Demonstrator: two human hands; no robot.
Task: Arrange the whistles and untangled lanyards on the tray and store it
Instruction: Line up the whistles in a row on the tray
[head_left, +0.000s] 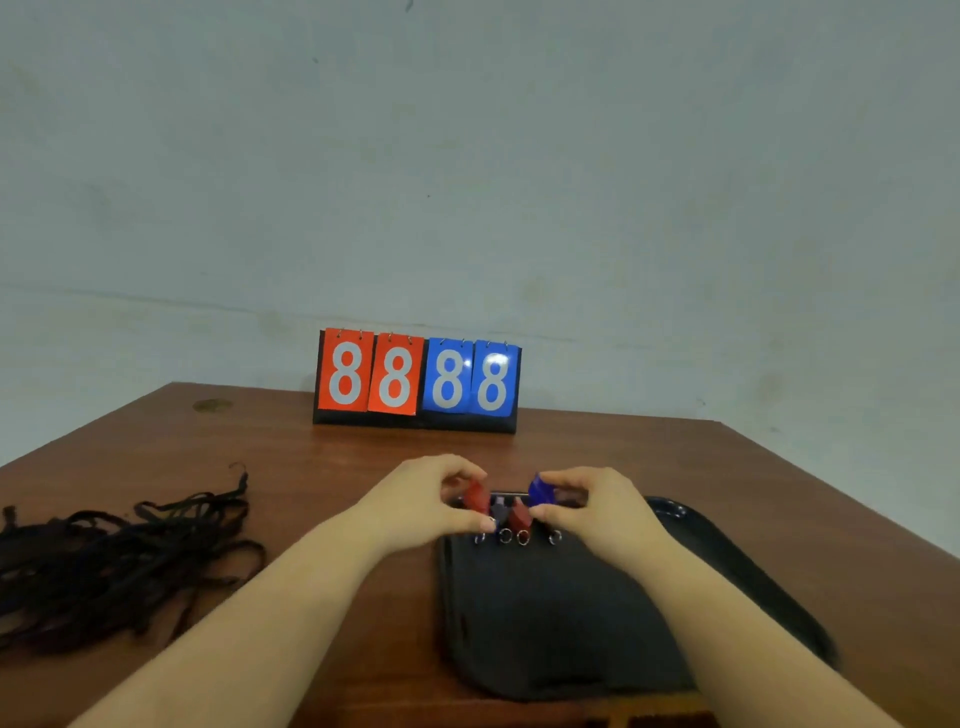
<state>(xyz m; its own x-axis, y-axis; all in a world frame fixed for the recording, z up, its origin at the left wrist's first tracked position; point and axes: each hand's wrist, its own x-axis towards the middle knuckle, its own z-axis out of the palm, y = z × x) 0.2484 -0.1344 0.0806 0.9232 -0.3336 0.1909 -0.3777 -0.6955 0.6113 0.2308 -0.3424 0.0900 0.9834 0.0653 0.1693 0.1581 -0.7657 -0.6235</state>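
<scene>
A black tray (545, 623) lies on the wooden table in front of me. Along its far end stand several whistles with small metal rings (522, 538) toward me. My left hand (426, 506) pinches a red whistle (475, 494) at the row's left. My right hand (597, 506) pinches a blue whistle (540, 488) at the row's right. Another red whistle (518, 515) and a dark purple one (500, 512) sit between my hands. A tangled heap of black lanyards (114, 561) lies on the table far left of the tray.
A flip scoreboard (418, 379) showing 88 in red and 88 in blue stands at the table's back edge against a pale wall. The brown table (337, 467) runs off to the right, its right edge close beyond the tray.
</scene>
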